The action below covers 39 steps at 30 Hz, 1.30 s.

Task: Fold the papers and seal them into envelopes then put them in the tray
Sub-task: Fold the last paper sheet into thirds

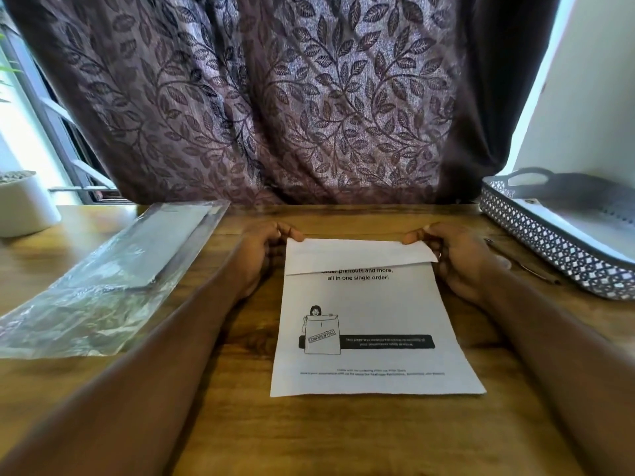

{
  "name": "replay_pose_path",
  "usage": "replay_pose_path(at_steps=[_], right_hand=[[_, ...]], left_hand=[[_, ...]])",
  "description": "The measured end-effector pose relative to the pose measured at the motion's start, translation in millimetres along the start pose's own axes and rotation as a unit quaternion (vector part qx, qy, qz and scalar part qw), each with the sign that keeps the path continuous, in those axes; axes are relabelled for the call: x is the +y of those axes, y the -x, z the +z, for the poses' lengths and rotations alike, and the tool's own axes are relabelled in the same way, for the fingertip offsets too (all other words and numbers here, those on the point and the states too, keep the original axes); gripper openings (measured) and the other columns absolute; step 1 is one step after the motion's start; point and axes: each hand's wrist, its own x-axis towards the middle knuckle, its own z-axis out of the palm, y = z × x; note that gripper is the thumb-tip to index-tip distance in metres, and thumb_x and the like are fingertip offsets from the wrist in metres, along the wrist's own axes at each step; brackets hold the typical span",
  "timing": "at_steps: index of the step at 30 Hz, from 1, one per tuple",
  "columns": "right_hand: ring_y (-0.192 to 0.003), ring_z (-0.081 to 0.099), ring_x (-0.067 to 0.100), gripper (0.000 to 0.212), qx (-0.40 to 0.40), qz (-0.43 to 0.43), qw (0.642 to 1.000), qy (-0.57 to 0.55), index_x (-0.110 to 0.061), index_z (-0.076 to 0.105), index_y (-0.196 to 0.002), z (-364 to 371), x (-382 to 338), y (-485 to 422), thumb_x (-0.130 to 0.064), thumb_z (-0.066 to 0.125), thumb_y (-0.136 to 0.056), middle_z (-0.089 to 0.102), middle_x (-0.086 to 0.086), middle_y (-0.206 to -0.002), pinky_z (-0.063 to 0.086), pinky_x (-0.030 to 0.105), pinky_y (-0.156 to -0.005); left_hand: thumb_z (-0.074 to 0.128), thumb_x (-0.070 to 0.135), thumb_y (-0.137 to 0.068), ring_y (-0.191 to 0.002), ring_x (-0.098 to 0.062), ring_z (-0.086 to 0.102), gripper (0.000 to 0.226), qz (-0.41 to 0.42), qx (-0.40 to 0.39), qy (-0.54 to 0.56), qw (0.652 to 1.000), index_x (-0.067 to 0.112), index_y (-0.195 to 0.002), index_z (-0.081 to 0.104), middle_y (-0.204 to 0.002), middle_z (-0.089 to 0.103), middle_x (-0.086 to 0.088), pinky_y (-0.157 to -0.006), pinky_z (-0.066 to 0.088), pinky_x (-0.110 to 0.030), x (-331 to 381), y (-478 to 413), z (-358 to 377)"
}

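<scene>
A home desk by a window: wooden tabletop (220, 424), leaf-patterned curtain (275, 97) behind, potted plant (24, 204) (far left).

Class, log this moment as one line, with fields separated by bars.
step: folding paper | left hand: pinches far-left corner | right hand: pinches far-right corner | paper: far edge turned over, rest flat on table

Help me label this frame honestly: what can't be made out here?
Head view:
- Paper: top print line hidden under its folded flap; footer text too small.
- Tray: cut by the right edge, inside washed out.
- Plastic sleeve: glare hides its contents.
</scene>
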Motion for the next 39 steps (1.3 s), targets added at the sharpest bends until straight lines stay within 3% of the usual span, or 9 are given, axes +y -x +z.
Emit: replay_pose_path(at_steps=[5, 8, 13, 17, 19, 22, 26, 35, 39], right_hand=[[-0.087, 0.071, 0.027, 0.014, 0.017, -0.022, 0.995, 0.091, -0.004, 0.072, -0.097, 4, 2, 2, 0.004, 0.062, -0.092, 0.074, 0.017, -0.100, 0.061, 0.039, -0.076], [-0.087, 0.075, 0.030, 0.021, 0.028, -0.027, 0.996, 0.083, -0.009, 0.070, -0.107, 6, 0, 4, 0.003, 0.065, -0.091, 0.077, 0.015, -0.096, 0.062, 0.045, -0.079], [-0.090, 0.075, 0.025, 0.023, 0.025, -0.103, 0.981, 0.161, -0.014, 0.071, -0.109, 9, -6, 8, -0.001, 0.068, -0.091, 0.078, 0.007, -0.094, 0.063, 0.041, -0.080], [-0.075, 0.055, -0.003, 0.023, 0.090, -0.256, 0.853, 0.446, -0.022, 0.073, -0.111, 16, -5, 10, -0.016, 0.073, -0.089, 0.068, -0.012, -0.101, 0.046, 0.017, -0.075], [-0.077, 0.056, 0.001, 0.023, 0.074, -0.304, 0.809, 0.498, -0.023, 0.072, -0.113, 26, -3, 11, -0.023, 0.071, -0.090, 0.070, -0.009, -0.106, 0.046, 0.026, -0.081], [-0.100, 0.066, 0.015, 0.025, 0.012, -0.341, 0.787, 0.514, -0.025, 0.069, -0.116, 44, 1, 13, -0.034, 0.058, -0.096, 0.073, -0.006, -0.113, 0.049, 0.047, -0.096], [-0.074, 0.064, 0.020, 0.021, -0.035, -0.359, 0.755, 0.547, -0.025, 0.071, -0.099, 57, 1, 17, -0.036, 0.053, -0.097, 0.073, -0.004, -0.084, 0.051, 0.040, -0.076], [-0.077, 0.064, 0.017, 0.016, -0.042, -0.257, 0.811, 0.523, -0.016, 0.077, -0.089, 29, -4, 6, -0.024, 0.065, -0.095, 0.071, -0.003, -0.081, 0.053, 0.036, -0.072], [-0.073, 0.060, 0.005, 0.014, -0.034, -0.218, 0.825, 0.521, -0.016, 0.076, -0.088, 12, -5, 4, -0.023, 0.066, -0.095, 0.066, -0.011, -0.076, 0.044, 0.021, -0.062]], left_hand=[[0.072, 0.013, -0.089, -0.078, -0.024, 0.067, 0.003, 0.033, -0.009, -0.063, 0.997, 0.011, -0.088, 0.071, -0.088, 0.073, -0.017, -0.076, 0.054, -0.036, -5, -4, 2], [0.077, 0.013, -0.085, -0.082, -0.029, 0.070, 0.013, 0.046, -0.007, -0.156, 0.987, 0.021, -0.094, 0.072, -0.094, 0.075, -0.018, -0.079, 0.058, -0.044, -11, -9, 4], [0.073, 0.018, -0.090, -0.077, -0.011, 0.066, 0.008, 0.085, 0.003, -0.225, 0.971, 0.022, -0.083, 0.074, -0.087, 0.074, 0.003, -0.075, 0.053, -0.034, -12, -9, 6], [0.071, 0.022, -0.092, -0.078, -0.005, 0.066, 0.010, 0.174, 0.008, -0.280, 0.944, 0.028, -0.084, 0.073, -0.088, 0.074, 0.013, -0.074, 0.052, -0.032, -10, -9, 4], [0.070, 0.023, -0.092, -0.081, 0.003, 0.064, 0.006, 0.225, 0.010, -0.340, 0.913, 0.026, -0.090, 0.075, -0.088, 0.072, 0.017, -0.071, 0.048, -0.017, -6, -4, 10], [0.069, 0.023, -0.092, -0.085, 0.009, 0.062, 0.006, 0.277, 0.008, -0.364, 0.889, 0.023, -0.094, 0.075, -0.089, 0.071, 0.017, -0.070, 0.041, -0.004, 0, 5, 26], [0.070, 0.022, -0.092, -0.080, 0.004, 0.062, 0.006, 0.303, -0.018, -0.349, 0.887, 0.021, -0.093, 0.076, -0.088, 0.072, 0.015, -0.068, 0.042, -0.008, 2, 13, 38], [0.075, 0.022, -0.086, -0.081, -0.006, 0.067, 0.004, 0.234, 0.010, -0.303, 0.924, 0.024, -0.088, 0.078, -0.090, 0.075, 0.015, -0.076, 0.055, -0.036, -11, -4, 16], [0.076, 0.018, -0.087, -0.076, 0.004, 0.064, 0.007, 0.229, 0.014, -0.324, 0.918, 0.025, -0.086, 0.077, -0.091, 0.075, 0.013, -0.071, 0.049, -0.027, -11, -9, 6]])
